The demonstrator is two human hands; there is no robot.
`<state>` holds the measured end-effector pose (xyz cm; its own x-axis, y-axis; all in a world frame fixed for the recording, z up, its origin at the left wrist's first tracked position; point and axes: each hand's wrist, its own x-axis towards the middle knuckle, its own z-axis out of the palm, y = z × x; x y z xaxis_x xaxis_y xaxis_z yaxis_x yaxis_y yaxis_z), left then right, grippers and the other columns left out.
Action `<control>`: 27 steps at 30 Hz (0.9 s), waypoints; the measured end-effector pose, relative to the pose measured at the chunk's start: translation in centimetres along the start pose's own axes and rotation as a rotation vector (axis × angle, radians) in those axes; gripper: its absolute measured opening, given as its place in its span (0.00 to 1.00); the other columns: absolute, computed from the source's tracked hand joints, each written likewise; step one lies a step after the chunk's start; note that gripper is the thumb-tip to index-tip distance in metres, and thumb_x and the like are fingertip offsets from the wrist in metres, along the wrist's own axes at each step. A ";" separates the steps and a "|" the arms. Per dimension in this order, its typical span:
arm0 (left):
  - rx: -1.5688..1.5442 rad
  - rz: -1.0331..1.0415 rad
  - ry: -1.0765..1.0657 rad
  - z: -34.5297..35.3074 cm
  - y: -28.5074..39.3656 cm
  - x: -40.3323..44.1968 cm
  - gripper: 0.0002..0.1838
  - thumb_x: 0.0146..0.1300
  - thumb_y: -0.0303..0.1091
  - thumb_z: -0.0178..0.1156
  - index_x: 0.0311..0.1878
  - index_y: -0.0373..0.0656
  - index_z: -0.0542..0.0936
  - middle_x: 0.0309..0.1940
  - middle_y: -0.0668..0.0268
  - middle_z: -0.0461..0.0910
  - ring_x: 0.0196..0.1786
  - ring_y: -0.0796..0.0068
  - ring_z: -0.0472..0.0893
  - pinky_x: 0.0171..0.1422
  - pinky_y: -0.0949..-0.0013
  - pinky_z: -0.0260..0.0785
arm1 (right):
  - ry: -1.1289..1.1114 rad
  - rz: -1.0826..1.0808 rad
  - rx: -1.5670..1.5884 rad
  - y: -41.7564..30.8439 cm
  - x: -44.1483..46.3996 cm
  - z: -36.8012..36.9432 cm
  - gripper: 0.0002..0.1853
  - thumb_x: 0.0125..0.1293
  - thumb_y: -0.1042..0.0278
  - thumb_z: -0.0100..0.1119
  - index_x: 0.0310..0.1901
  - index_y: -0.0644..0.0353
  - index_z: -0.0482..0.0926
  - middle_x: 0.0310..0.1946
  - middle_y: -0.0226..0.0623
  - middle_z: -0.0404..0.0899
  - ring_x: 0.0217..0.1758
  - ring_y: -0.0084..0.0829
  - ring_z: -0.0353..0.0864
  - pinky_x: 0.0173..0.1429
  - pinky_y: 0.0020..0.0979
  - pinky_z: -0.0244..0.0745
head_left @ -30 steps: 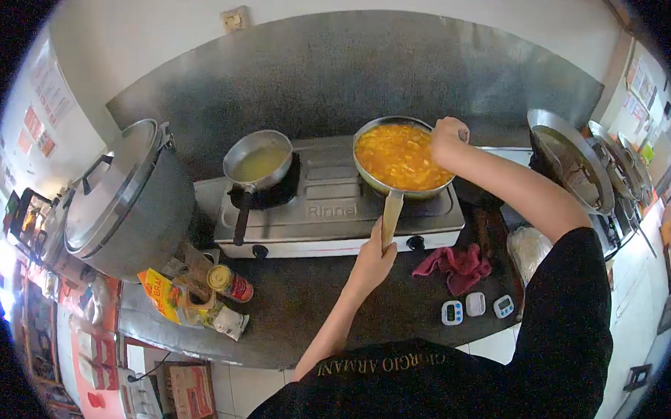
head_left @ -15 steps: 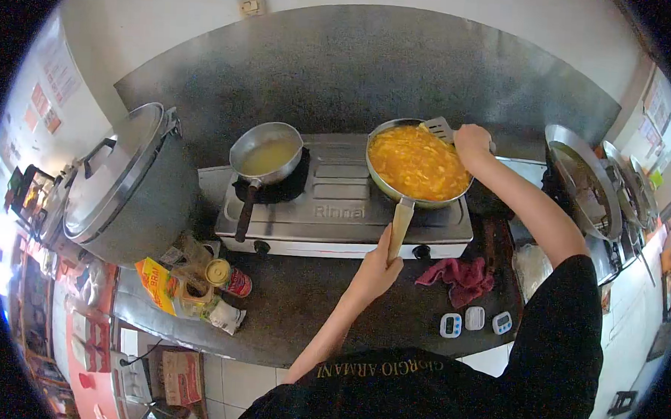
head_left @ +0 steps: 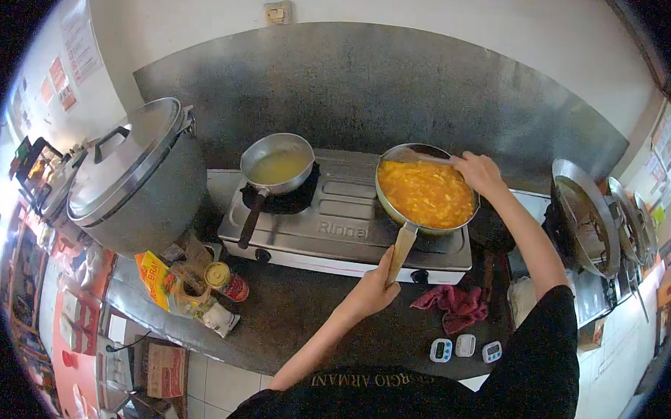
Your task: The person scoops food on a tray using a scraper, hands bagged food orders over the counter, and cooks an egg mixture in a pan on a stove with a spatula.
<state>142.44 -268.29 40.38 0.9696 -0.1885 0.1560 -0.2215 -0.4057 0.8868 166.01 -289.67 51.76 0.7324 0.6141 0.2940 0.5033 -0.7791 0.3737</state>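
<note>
My left hand [head_left: 371, 293] is closed round the pale handle of a frying pan [head_left: 401, 250] on the right burner. Orange-yellow egg mixture [head_left: 430, 195] with lumps fills the pan. My right hand [head_left: 479, 173] grips a slotted spatula [head_left: 420, 158] at the pan's far right rim. The spatula's blade lies at the far edge of the egg, partly hidden in it. On the left burner sits a saucepan [head_left: 277, 166] with a dark handle and pale yellowish liquid inside.
A two-burner gas stove [head_left: 342, 228] carries both pans. Left of it stands a large lidded pot [head_left: 142, 186]. Cans and food packets [head_left: 190, 289], a dark red cloth [head_left: 455, 306] and small timers [head_left: 464, 345] lie in front. Woks [head_left: 586, 217] stand at the right.
My right hand has brought the spatula from above the pan's right rim down and leftward to the egg's far edge. The left hand still holds the handle. The view has shifted slightly.
</note>
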 end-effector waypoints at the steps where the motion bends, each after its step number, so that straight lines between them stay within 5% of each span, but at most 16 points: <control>1: 0.026 0.023 0.008 0.0 -0.1 0.0 0.38 0.52 0.29 0.51 0.64 0.35 0.44 0.28 0.38 0.74 0.34 0.41 0.75 0.38 0.54 0.66 | 0.019 -0.066 -0.025 -0.3 -0.4 -0.4 0.13 0.57 0.64 0.47 0.44 0.48 0.74 0.31 0.40 0.72 0.29 0.41 0.77 0.31 0.38 0.73; 8: 0.062 0.016 0.029 0.2 0.2 0.0 0.36 0.53 0.29 0.51 0.62 0.33 0.45 0.30 0.37 0.73 0.37 0.39 0.74 0.41 0.51 0.66 | -0.012 -0.188 -0.105 0.9 -3.2 -2.3 0.15 0.58 0.64 0.45 0.48 0.47 0.71 0.38 0.40 0.73 0.30 0.39 0.78 0.33 0.38 0.75; 11: 0.047 0.050 0.034 0.3 0.0 0.0 0.35 0.54 0.29 0.50 0.62 0.33 0.45 0.32 0.37 0.73 0.38 0.40 0.74 0.43 0.51 0.65 | 0.239 -0.362 -0.288 1.0 -4.7 -6.3 0.17 0.53 0.69 0.48 0.46 0.44 0.73 0.32 0.32 0.69 0.31 0.32 0.76 0.29 0.30 0.73; 14: 0.066 0.067 0.053 0.4 -0.2 0.0 0.35 0.55 0.29 0.50 0.62 0.33 0.45 0.33 0.37 0.73 0.39 0.40 0.74 0.43 0.51 0.65 | 0.212 -0.258 -0.340 1.4 -4.9 -6.9 0.15 0.55 0.67 0.46 0.46 0.50 0.72 0.39 0.35 0.72 0.32 0.35 0.77 0.31 0.33 0.74; 16: 0.059 0.089 0.057 0.5 -0.7 0.1 0.34 0.55 0.30 0.50 0.62 0.33 0.46 0.33 0.37 0.73 0.39 0.40 0.74 0.43 0.51 0.65 | 0.162 -0.066 -0.384 0.9 -4.3 -5.3 0.15 0.54 0.69 0.48 0.45 0.50 0.72 0.38 0.34 0.72 0.30 0.34 0.77 0.30 0.33 0.74; 24: 0.054 -0.001 0.090 0.3 1.1 -0.4 0.31 0.57 0.32 0.49 0.61 0.33 0.49 0.31 0.37 0.73 0.36 0.41 0.74 0.41 0.51 0.65 | 0.246 0.107 -0.356 -0.7 -3.2 -0.2 0.04 0.54 0.69 0.49 0.30 0.58 0.73 0.25 0.34 0.73 0.24 0.34 0.79 0.26 0.31 0.74; 27: 0.035 0.000 0.130 0.8 0.9 -0.4 0.30 0.58 0.32 0.49 0.60 0.33 0.51 0.30 0.38 0.74 0.35 0.41 0.74 0.40 0.50 0.65 | 0.102 0.260 -0.301 -1.0 -4.3 -1.4 0.06 0.54 0.71 0.48 0.28 0.58 0.76 0.26 0.36 0.76 0.27 0.35 0.80 0.28 0.33 0.75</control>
<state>141.81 -269.35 40.78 0.9743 -0.0717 0.2135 -0.2230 -0.4374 0.8712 161.71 -291.38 51.30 0.7604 0.4230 0.4928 0.1398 -0.8476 0.5118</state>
